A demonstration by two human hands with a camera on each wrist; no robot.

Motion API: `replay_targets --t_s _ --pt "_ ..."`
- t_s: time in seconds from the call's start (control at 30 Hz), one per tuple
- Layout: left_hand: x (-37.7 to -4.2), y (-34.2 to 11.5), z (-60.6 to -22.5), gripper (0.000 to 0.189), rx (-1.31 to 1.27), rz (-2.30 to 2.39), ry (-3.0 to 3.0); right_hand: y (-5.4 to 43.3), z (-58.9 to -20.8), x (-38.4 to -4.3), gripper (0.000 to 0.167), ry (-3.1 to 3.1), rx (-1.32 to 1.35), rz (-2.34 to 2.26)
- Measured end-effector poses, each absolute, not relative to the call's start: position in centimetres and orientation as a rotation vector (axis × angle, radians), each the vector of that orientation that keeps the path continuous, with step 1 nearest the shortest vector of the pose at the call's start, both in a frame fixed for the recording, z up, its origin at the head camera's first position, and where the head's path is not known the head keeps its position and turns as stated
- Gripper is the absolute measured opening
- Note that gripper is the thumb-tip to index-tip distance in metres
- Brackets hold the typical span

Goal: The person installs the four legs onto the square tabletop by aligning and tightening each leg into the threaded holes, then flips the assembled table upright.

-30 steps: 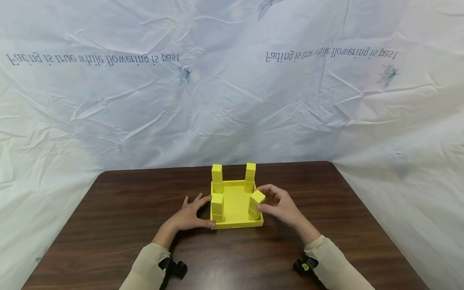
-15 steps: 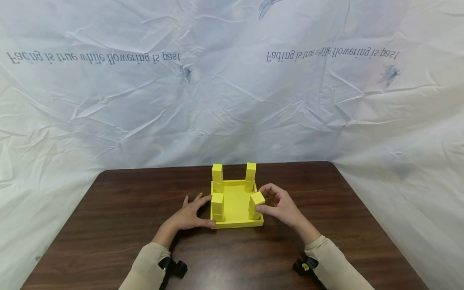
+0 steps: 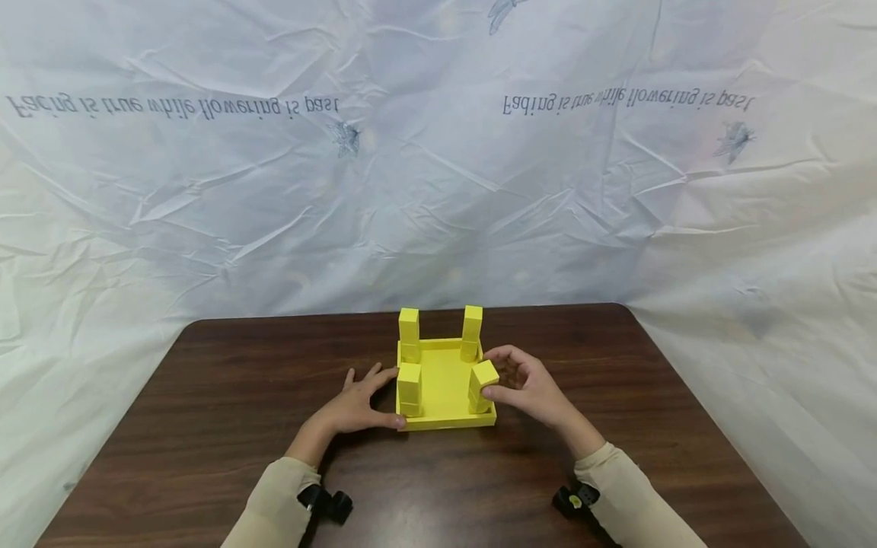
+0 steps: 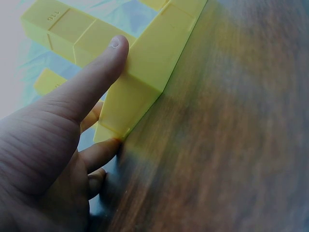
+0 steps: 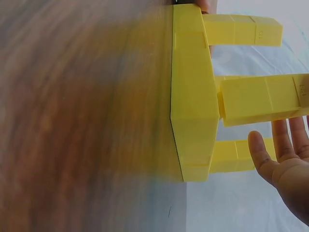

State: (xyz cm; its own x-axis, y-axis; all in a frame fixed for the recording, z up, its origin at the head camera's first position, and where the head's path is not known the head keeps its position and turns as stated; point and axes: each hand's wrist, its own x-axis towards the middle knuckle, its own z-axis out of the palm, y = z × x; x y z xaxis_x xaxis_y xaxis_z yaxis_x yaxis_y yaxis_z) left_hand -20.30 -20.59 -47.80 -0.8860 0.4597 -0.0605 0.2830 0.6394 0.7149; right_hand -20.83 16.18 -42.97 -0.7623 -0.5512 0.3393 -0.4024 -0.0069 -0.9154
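A shallow yellow tray (image 3: pixel 445 380) sits on the table with a yellow post of stacked, numbered blocks rising at each corner. My left hand (image 3: pixel 352 407) holds the tray's left side, thumb at the near left corner and fingers along the wall; the left wrist view shows the thumb (image 4: pixel 113 53) over the rim. Beside it stands the near left post (image 3: pixel 409 388). With thumb and fingers, my right hand (image 3: pixel 530 388) grips the upper part of the near right post (image 5: pixel 260 99), which leans slightly right. The far left post (image 3: pixel 409 335) and far right post (image 3: pixel 471 332) stand untouched.
The dark brown wooden table (image 3: pixel 438 487) reaches toward a creased white printed cloth (image 3: pixel 438 190) hanging behind it. Black wrist devices sit at the left sleeve (image 3: pixel 274 502) and the right sleeve (image 3: pixel 633 495).
The near right post has tipped from a clear lean to nearly upright in my right hand, mostly in the first half second. My left hand stays at the tray's left side.
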Motion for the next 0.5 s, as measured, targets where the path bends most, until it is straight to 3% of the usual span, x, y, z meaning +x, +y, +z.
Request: replay_targets --t_s 0.5 --pt "-20.19 -20.64 -47.62 0.108 0.612 1.096 2.618 15.63 -42.94 -20.59 0.031 2.277 -0.957 -1.865"
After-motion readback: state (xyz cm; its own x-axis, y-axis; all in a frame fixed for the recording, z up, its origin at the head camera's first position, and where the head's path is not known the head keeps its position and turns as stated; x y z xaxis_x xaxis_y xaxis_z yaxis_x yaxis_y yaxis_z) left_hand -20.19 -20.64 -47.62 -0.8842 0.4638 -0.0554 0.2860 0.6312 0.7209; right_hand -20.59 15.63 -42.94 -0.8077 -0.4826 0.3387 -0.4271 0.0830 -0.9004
